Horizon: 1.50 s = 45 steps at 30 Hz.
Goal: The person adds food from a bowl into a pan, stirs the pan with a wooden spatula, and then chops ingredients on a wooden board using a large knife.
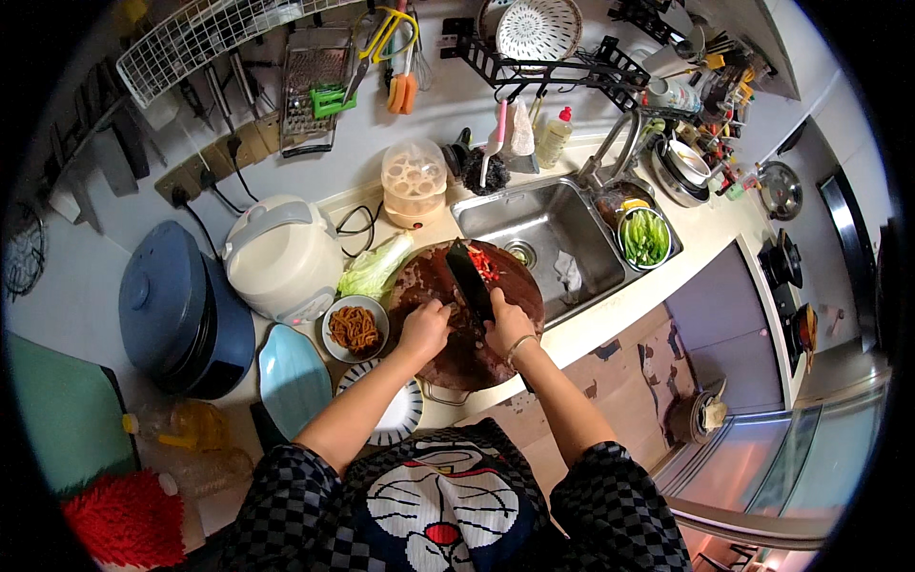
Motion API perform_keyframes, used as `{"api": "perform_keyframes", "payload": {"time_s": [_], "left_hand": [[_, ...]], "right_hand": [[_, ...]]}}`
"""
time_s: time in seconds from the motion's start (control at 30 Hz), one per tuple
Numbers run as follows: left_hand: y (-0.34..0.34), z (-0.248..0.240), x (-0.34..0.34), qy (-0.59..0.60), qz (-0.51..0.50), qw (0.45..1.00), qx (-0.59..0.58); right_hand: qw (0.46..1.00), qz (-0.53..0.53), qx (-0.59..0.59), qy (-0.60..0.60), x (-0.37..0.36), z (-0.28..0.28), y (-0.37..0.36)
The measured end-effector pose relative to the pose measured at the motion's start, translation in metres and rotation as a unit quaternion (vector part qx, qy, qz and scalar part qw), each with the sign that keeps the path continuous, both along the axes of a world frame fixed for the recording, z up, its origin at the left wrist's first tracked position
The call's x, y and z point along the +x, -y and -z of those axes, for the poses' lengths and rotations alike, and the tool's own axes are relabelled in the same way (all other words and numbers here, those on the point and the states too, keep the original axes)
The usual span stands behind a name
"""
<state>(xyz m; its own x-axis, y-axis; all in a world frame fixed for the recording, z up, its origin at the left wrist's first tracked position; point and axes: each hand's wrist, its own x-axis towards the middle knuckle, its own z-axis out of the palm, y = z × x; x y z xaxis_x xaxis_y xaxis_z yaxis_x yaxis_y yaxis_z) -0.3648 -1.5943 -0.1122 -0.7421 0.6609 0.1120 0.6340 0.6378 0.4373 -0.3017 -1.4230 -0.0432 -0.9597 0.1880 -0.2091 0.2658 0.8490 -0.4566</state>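
Note:
My right hand [510, 324] grips the handle of a dark-bladed cleaver [465, 275], its blade pointing away from me over a round brown chopping board [426, 276]. Chopped red pepper pieces [484, 263] lie on the board just right of the blade. My left hand [426, 330] is closed with curled fingers above the board's left part, apart from the cleaver. Whatever its fingertips may hold is hidden. Left of the board sits a white bowl [355, 327] of brown strips, with a leafy pale green vegetable [375, 269] behind it.
A steel sink [543, 234] adjoins the board at right, with a bowl of green vegetables [645, 238] at its right end. A striped plate [400, 410], a light blue dish [294, 381], a white rice cooker [281, 257] and a blue pot [172, 305] crowd the left.

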Motion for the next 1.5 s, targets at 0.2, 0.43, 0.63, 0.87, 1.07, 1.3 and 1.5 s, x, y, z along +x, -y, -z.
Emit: {"api": "perform_keyframes", "payload": {"time_s": [0.2,0.43,0.63,0.87,1.07,1.3,1.5], "left_hand": [[-0.010,-0.010,0.002,-0.042,0.013,0.996,-0.076],[-0.014,-0.016,0.001,-0.034,0.007,0.993,-0.112],[-0.013,-0.014,-0.005,-0.036,0.007,0.991,-0.127],[-0.014,-0.006,-0.010,-0.003,-0.007,0.993,-0.119],[-0.013,-0.011,-0.004,0.017,0.004,0.995,-0.100],[-0.012,0.000,-0.004,-0.049,-0.020,0.992,-0.117],[-0.003,0.007,0.001,-0.069,-0.023,0.997,0.019]], "right_hand": [[0.998,-0.029,0.049,0.039,0.007,-0.018,0.013],[0.990,-0.033,0.073,0.118,0.006,-0.025,0.027],[0.987,-0.055,0.089,0.122,-0.012,-0.029,0.037],[0.985,-0.069,0.092,0.127,-0.030,-0.009,0.042],[0.987,-0.063,0.090,0.118,-0.028,0.002,0.039],[0.994,-0.049,0.071,0.067,-0.028,0.015,0.047],[1.000,0.000,-0.018,-0.021,-0.019,0.055,-0.008]]}}
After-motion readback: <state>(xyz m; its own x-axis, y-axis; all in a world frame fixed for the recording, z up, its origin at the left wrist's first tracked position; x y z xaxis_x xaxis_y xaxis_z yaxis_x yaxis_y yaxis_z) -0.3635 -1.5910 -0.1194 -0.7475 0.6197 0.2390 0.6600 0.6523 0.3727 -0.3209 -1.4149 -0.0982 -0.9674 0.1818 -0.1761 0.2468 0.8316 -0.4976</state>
